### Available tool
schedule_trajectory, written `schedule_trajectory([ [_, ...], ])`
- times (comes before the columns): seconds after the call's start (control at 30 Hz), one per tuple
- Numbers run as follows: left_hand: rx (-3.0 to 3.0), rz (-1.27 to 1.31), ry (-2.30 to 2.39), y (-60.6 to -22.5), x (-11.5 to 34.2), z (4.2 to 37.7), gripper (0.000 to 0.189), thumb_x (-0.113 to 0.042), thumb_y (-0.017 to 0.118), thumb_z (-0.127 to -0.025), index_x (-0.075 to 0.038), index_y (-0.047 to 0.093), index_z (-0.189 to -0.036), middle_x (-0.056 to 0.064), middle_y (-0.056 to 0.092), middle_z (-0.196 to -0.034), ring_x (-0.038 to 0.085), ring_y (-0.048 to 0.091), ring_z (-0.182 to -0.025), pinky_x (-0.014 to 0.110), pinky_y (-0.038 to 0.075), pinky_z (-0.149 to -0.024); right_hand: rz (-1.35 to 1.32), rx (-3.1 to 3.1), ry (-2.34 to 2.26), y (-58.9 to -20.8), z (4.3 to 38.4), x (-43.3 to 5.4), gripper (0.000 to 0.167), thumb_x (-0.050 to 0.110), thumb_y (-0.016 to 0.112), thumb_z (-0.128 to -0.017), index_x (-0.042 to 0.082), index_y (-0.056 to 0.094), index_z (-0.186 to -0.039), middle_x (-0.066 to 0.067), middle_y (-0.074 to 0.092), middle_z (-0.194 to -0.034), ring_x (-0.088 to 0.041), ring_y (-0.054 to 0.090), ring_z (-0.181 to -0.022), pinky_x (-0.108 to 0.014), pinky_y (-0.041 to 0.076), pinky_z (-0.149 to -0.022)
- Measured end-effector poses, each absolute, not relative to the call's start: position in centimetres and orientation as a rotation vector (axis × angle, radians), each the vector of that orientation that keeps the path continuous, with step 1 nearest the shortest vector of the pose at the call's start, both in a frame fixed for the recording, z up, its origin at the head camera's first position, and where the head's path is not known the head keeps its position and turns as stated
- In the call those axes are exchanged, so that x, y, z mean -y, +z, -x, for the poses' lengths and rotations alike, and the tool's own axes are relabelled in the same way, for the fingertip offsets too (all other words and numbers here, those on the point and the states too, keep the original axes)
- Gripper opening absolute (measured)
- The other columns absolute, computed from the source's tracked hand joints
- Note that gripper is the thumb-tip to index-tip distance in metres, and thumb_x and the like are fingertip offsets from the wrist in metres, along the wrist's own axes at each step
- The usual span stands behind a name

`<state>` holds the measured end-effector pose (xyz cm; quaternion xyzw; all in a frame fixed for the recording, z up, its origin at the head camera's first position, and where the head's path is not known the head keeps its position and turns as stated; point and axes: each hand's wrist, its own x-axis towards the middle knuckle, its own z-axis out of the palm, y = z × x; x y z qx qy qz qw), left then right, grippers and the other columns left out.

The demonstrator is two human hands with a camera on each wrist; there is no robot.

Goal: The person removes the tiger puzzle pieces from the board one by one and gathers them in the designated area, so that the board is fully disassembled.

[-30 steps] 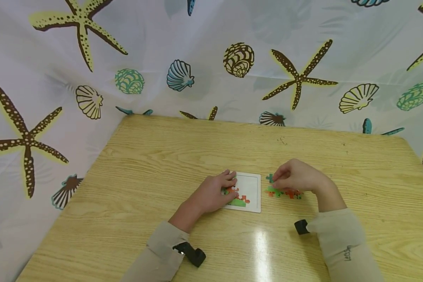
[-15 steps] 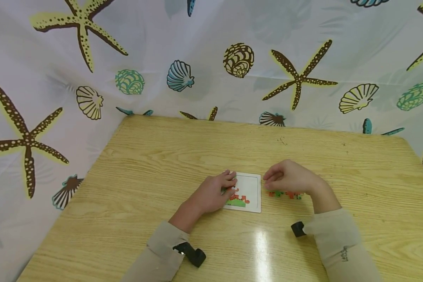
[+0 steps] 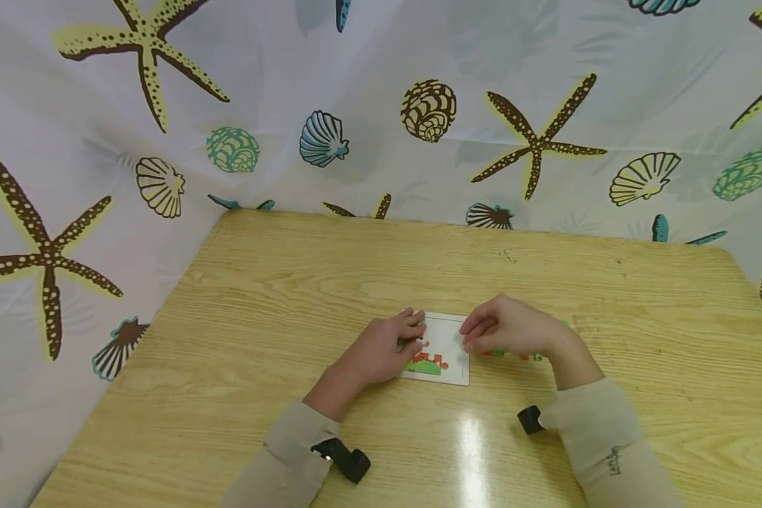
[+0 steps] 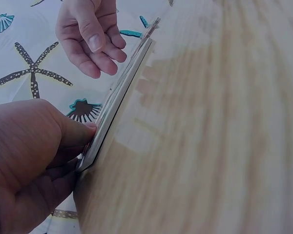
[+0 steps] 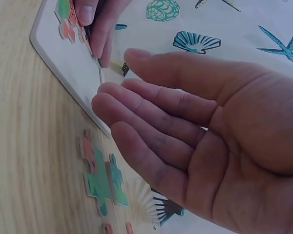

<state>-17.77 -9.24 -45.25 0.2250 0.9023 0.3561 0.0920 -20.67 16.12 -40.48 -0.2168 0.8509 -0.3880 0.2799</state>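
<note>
A white puzzle board (image 3: 447,335) lies on the table, with joined red and green puzzle pieces (image 3: 427,365) along its lower left. My left hand (image 3: 384,346) rests across the board's left side, fingers spread over the pieces and hiding part of them. In the left wrist view, the thumb touches the edge of the board (image 4: 119,100). My right hand (image 3: 511,324) hovers at the board's right edge. Its fingers are loosely bent, the thumb stands apart from them, and nothing shows between them in the right wrist view. Loose green puzzle pieces (image 5: 100,183) lie beneath this hand.
More loose red and green pieces (image 3: 527,356) lie right of the board, partly covered by the right hand. The wooden table (image 3: 279,282) ends at the back against a white curtain (image 3: 368,63) printed with shells and starfish. Black wrist cameras (image 3: 352,463) hang at both sleeves.
My right hand has moved left from the loose pieces to the board's right edge, covering some of the pieces on the way. The left hand has stayed on the board.
</note>
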Motion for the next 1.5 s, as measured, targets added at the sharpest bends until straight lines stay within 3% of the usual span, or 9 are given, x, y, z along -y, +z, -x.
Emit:
schedule_trajectory([
  [0.17, -2.682, -0.672, 1.07, -45.4, 9.3, 17.8, 0.039, -0.012, 0.061, -0.1, -0.001, 0.059, -0.137, 0.012, 0.049, -0.152, 0.027, 0.035, -0.148, 0.042, 0.035, -0.119, 0.635, -2.214, -1.083, -41.0, 20.7, -15.6, 0.026, 0.01, 0.072, -0.091, -0.005, 0.069, -0.112, -0.01, 0.076, -0.099, -0.014, 0.071, -0.089, -0.027, 0.058, -0.077],
  [0.3, -2.682, -0.669, 1.077, -45.4, 9.3, 17.8, 0.039, -0.013, 0.062, -0.099, -0.002, 0.059, -0.137, 0.011, 0.049, -0.151, 0.026, 0.036, -0.148, 0.041, 0.035, -0.118, 0.648, -2.155, -1.118, -41.3, 20.7, -15.4, 0.027, 0.005, 0.07, -0.09, -0.008, 0.068, -0.114, -0.014, 0.075, -0.101, -0.016, 0.073, -0.093, -0.029, 0.059, -0.082],
  [0.9, -2.663, -0.647, 1.096, -45.6, 9.4, 17.8, 0.039, -0.014, 0.063, -0.099, -0.002, 0.06, -0.137, 0.011, 0.048, -0.152, 0.026, 0.035, -0.148, 0.042, 0.036, -0.118, 0.702, -2.087, -1.099, -41.3, 20.0, -14.2, 0.036, 0.01, 0.07, -0.092, -0.008, 0.064, -0.122, -0.018, 0.072, -0.114, -0.022, 0.072, -0.104, -0.032, 0.058, -0.09],
  [1.5, -2.672, -0.689, 1.096, -45.4, 9.3, 17.8, 0.039, -0.013, 0.063, -0.099, 0.0, 0.059, -0.136, 0.013, 0.049, -0.151, 0.028, 0.037, -0.147, 0.043, 0.038, -0.116, 0.687, -2.162, -1.083, -41.2, 19.7, -13.2, 0.024, 0.011, 0.073, -0.09, -0.003, 0.07, -0.11, -0.009, 0.074, -0.101, -0.016, 0.07, -0.092, -0.029, 0.057, -0.083],
])
